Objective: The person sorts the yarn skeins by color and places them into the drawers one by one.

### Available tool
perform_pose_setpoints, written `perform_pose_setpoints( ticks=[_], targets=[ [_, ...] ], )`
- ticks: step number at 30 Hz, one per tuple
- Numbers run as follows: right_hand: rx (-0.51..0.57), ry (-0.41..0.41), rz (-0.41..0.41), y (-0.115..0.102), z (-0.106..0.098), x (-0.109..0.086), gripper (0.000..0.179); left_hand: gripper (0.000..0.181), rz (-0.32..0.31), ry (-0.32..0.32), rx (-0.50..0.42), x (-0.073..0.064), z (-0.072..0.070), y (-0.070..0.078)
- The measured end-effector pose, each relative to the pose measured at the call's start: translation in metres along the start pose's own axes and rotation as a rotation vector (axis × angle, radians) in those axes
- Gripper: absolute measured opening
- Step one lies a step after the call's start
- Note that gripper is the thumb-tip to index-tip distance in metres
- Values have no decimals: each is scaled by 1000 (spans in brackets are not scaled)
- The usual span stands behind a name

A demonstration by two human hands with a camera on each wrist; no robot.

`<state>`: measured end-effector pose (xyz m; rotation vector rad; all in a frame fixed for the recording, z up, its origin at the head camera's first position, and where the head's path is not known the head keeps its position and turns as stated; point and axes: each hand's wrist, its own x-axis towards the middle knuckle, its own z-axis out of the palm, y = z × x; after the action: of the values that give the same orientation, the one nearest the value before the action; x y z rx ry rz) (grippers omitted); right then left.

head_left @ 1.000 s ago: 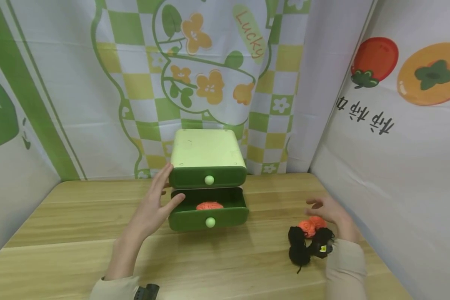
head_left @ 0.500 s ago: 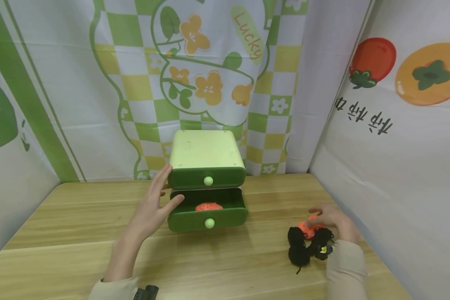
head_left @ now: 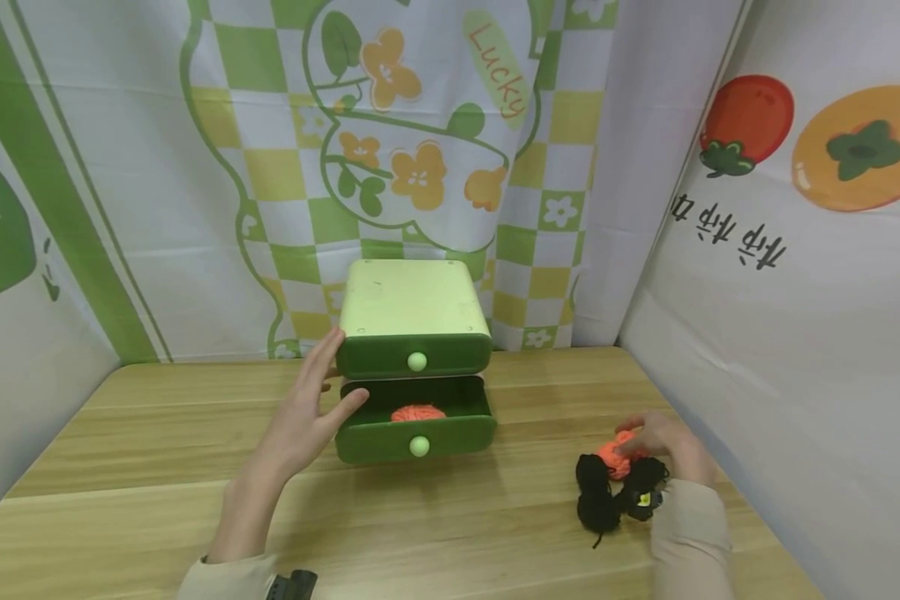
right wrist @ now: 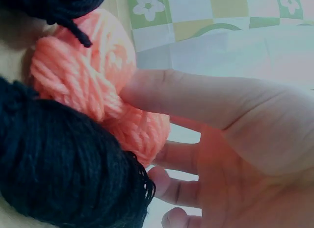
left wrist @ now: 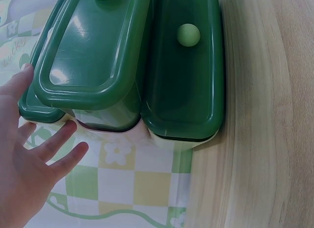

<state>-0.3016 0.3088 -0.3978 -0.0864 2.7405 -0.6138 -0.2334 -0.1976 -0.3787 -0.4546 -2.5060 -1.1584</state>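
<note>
My right hand (head_left: 667, 437) pinches an orange yarn ball (head_left: 613, 460) on the right of the table. In the right wrist view the thumb presses the near side of that orange yarn (right wrist: 81, 73), with fingers behind it. Black yarn balls (head_left: 598, 504) lie against it in front. My left hand (head_left: 296, 429), fingers spread, rests by the left side of a pale green drawer cabinet (head_left: 412, 296). A pulled-out dark green drawer (head_left: 457, 435) holds another orange yarn ball (head_left: 417, 412). The left wrist view shows this pulled-out drawer (left wrist: 93, 51) between two pushed-in drawers.
The cabinet stands on a wooden table (head_left: 540, 533), near the patterned curtain (head_left: 435, 225) at the back. White printed cloth (head_left: 765, 350) borders the table on the right. A lower drawer (left wrist: 181, 86) is pushed in beneath the pulled-out one.
My right hand has come down from just above the orange yarn ball, and thumb and fingers now close around it. The left hand and the drawers stay where they were.
</note>
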Motion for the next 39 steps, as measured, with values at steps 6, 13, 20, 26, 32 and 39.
perform_pose_setpoints(
  ticks=[6,13,20,26,32,39],
  targets=[
    [39,3,23,-2,1,3,50,82,-2,-4,-3,0,0,0],
    [62,27,35,-2,2,4,44,83,-5,-9,-8,0,0,0],
    [83,120,-28,-3,-1,4,42,83,2,-6,-8,0,1,-1],
    [134,199,-122,-8,-4,3,45,82,13,-1,-10,1,1,-1],
    [142,244,-176,-17,-6,3,45,83,11,-1,-11,1,1,-2],
    [153,281,-193,-30,-9,1,44,82,9,-1,-3,1,1,-2]
  ],
)
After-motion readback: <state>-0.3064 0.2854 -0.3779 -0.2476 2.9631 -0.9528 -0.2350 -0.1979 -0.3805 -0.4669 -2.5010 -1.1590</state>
